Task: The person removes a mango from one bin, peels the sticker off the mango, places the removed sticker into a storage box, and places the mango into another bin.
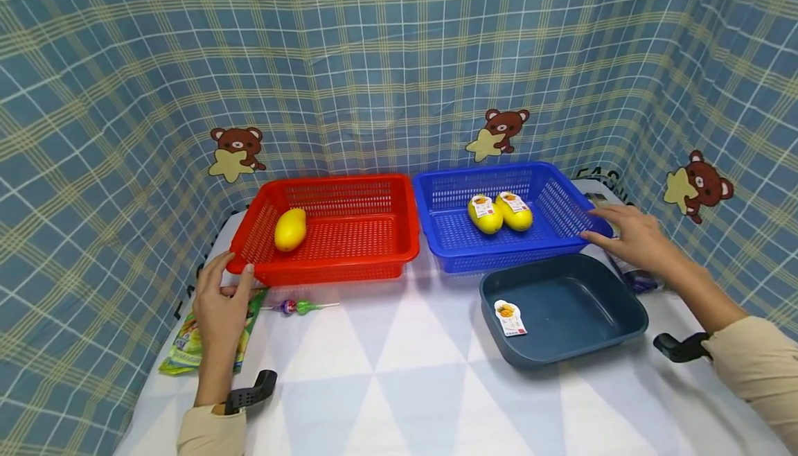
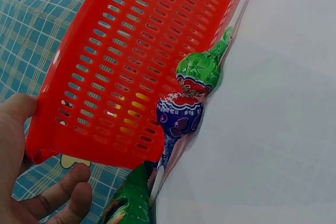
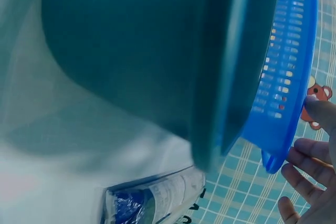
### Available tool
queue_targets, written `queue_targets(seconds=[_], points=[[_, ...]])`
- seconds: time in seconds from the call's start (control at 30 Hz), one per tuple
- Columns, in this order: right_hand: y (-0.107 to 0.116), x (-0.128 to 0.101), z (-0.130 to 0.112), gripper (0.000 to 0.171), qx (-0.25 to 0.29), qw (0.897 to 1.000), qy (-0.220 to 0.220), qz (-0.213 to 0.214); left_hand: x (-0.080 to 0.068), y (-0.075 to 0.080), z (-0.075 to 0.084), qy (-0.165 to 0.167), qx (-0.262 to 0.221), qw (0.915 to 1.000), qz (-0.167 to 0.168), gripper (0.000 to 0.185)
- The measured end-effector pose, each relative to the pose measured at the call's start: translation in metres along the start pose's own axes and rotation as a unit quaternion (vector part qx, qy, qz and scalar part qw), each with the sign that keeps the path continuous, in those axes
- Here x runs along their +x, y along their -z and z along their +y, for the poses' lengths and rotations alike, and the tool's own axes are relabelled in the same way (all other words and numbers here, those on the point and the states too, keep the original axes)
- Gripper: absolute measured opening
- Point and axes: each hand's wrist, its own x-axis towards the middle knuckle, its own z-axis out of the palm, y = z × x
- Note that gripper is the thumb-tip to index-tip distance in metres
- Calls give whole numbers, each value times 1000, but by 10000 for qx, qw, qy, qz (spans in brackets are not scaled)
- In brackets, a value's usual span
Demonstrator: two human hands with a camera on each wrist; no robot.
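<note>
My left hand [image 1: 221,303] holds the front left corner of a red plastic basket [image 1: 337,270], thumb and fingers at its rim. One yellow mango [image 1: 290,229] lies in that basket. At the right, my right hand [image 1: 639,238] grips the right corner of a blue basket [image 1: 499,260] between thumb and fingers. Two yellow mangoes with white labels, a left mango [image 1: 485,215] and a right mango [image 1: 515,212], lie side by side inside it. The right wrist view shows the fingers [image 3: 310,163] at the blue rim; part of that hand is cut off.
A dark blue-green basin [image 1: 570,310] with a mango sticker [image 1: 510,318] stands before the blue basket. Two lollipops [image 2: 181,114] lie along the red basket's front, beside a green snack bag [image 1: 187,345]. A blue and white package [image 3: 157,198] lies at the right. Plaid cloth [image 1: 374,61] walls surround the table.
</note>
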Motion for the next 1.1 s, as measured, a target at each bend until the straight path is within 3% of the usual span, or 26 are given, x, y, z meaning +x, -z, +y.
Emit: queue_targets(seconds=[0.23, 0.5, 0.63, 0.73, 0.9, 1.1], points=[[5, -6, 11, 70, 32, 9991, -366, -203, 2, -3, 2, -56, -50, 10000, 27, 50], [10, -5, 12, 83, 480, 9911, -838, -921, 4, -5, 3, 91, -25, 9999, -44, 51], [8, -7, 10, 85, 525, 9892, -1013, -917, 4, -4, 5, 204, 30, 9998, -55, 52], [4, -8, 9, 85, 548, 9891, -1060, -861, 4, -1, 10, 54, -33, 10000, 58, 53], [-1, -11, 6, 84, 570, 9898, -1080, -732, 3, 5, 33, -393, -378, 9982, 255, 50], [0, -12, -3, 86, 433, 9891, -1175, -775, 1, -5, 76, -856, -780, 9929, -271, 49]])
